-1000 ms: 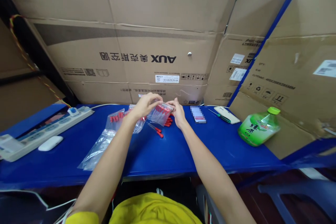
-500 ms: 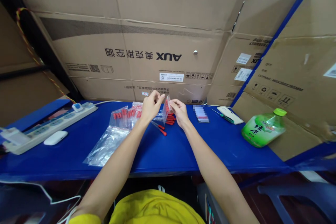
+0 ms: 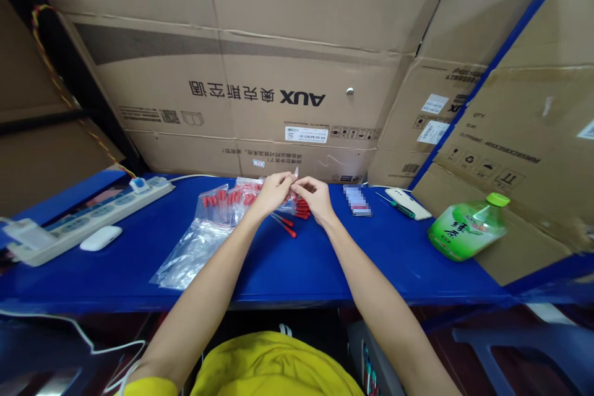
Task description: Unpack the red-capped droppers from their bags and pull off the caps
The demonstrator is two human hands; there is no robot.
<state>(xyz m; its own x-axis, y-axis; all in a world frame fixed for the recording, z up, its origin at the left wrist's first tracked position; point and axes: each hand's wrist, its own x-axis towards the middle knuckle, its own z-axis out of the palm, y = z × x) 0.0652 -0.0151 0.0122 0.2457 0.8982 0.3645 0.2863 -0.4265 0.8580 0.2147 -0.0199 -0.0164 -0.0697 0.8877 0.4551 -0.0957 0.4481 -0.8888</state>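
Observation:
My left hand (image 3: 275, 193) and my right hand (image 3: 316, 199) meet above the middle of the table, fingers pinched together on a small clear plastic bag (image 3: 296, 173). Only its upper edge and a bit of red show between my fingers. Behind and below my hands lie loose thin sticks with red ends (image 3: 288, 232), which look like small screwdrivers. Left of my left hand are filled clear bags of red-ended pieces (image 3: 214, 200). In front of those, flat empty-looking clear bags (image 3: 188, 255) lie in a pile, partly near my left forearm.
A phone (image 3: 357, 200), a green screwdriver (image 3: 403, 208) and a pale flat case (image 3: 411, 203) lie to the right. Beyond them a green drink bottle (image 3: 466, 227) lies tilted. At left are a power strip (image 3: 97, 216) and a white earbud case (image 3: 101, 237). Cardboard (image 3: 260, 62) walls the table's back.
My left hand has come down and right to join my right hand at the bag. Fingers of both hands now cover most of the bag, which showed its red contents before.

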